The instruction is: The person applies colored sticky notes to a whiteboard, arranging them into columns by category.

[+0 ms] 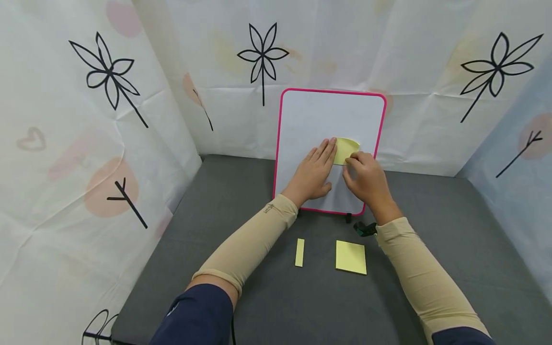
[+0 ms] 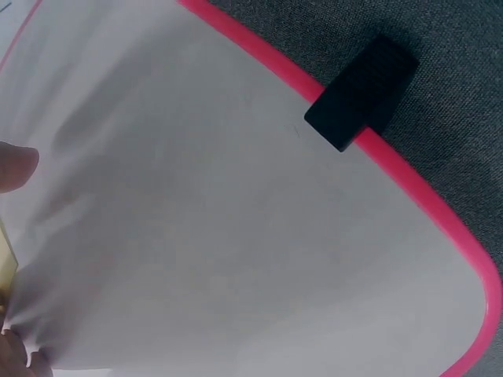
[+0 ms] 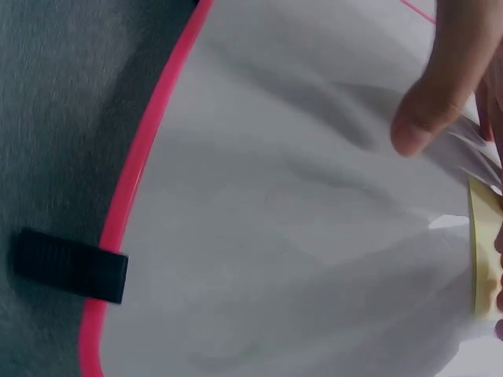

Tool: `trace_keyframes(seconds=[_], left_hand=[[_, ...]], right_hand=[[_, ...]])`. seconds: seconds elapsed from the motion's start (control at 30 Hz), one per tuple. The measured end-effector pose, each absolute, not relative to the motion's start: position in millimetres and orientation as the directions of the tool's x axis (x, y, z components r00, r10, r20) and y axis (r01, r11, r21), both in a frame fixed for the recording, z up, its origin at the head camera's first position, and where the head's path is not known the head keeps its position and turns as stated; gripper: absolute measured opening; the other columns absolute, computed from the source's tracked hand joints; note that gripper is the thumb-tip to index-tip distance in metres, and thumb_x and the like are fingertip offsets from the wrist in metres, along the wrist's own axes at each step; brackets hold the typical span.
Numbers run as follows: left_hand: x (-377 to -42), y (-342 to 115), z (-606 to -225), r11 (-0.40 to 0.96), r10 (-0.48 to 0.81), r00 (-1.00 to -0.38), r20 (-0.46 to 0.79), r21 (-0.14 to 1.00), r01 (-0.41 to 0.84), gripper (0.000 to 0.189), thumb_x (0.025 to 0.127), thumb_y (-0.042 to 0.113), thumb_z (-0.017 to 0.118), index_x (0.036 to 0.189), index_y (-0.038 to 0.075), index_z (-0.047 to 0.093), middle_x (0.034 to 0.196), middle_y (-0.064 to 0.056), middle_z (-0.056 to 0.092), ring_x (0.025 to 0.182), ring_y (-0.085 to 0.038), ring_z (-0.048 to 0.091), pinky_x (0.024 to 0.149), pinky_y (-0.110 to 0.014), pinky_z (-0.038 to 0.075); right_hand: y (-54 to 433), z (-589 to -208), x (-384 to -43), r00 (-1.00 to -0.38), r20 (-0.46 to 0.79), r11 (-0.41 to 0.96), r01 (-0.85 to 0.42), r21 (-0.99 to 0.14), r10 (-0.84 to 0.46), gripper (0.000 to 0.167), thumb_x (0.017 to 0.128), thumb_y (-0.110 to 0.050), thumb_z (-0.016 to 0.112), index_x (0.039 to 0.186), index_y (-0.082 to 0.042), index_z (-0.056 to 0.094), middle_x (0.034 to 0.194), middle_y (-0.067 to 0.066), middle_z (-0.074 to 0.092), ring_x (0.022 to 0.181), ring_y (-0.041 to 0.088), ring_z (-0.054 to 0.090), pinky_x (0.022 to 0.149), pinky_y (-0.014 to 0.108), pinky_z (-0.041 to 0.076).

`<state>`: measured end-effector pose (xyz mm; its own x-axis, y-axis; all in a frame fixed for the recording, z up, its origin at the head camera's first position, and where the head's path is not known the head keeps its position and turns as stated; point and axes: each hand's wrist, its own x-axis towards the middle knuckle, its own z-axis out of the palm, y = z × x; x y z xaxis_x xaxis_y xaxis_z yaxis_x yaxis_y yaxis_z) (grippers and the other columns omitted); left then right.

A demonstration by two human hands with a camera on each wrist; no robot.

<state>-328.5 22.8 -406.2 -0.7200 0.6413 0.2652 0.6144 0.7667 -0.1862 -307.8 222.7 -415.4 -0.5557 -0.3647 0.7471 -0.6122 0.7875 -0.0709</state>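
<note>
A yellow sticky note (image 1: 345, 149) lies against a pink-rimmed whiteboard (image 1: 316, 110), its upper right corner curling off the surface. My left hand (image 1: 314, 171) is laid flat with straight fingers, their tips over the note's left edge. At the note's lower right, my right hand (image 1: 366, 177) has curled fingers and grips the paper, hiding that corner. The lower edge of the yellow note (image 3: 481, 251) shows at the right side of the right wrist view, with fingertips over it. In the left wrist view, only a corner of the note (image 2: 6, 263) appears.
On the grey table (image 1: 267, 297), in front of the board, are a narrow yellow strip (image 1: 299, 252) and a yellow sticky-note pad (image 1: 351, 257). Black clips (image 3: 75, 265) hold the board's lower edge. A dark strap-like item (image 1: 365, 229) lies by the right wrist. Patterned cloth (image 1: 224, 120) surrounds the table.
</note>
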Motion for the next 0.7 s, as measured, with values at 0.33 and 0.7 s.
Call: trace_keyframes(seconds=[0.33,0.7], left_hand=[[-332.8,22.8,-407.7,0.763,0.645,-0.713,0.276,-0.174,0.623,0.105,0.1,0.047,0.067,0.169,0.001,0.001,0.179,-0.012,-0.008,0.168,-0.026,-0.003,0.135,-0.041,0.014],[-333.8,22.5,-407.7,0.764,0.644,-0.716,0.27,-0.181,0.619,0.107,0.101,0.049,0.065,0.168,0.001,-0.003,0.179,-0.011,-0.009,0.167,-0.025,-0.004,0.135,-0.04,0.013]], right_hand=[[213.4,-407.3,-315.7,-0.485,0.728,0.773,-0.627,0.096,-0.484,0.05,0.092,0.001,0.07,0.139,0.016,0.06,0.141,0.03,0.064,0.128,0.047,0.063,0.105,0.058,0.054],[209.3,-399.6,-322.1,-0.514,0.687,0.789,-0.598,0.144,-0.514,0.054,0.096,0.0,0.066,0.146,0.015,0.054,0.151,0.029,0.058,0.14,0.044,0.056,0.108,0.059,0.051]])
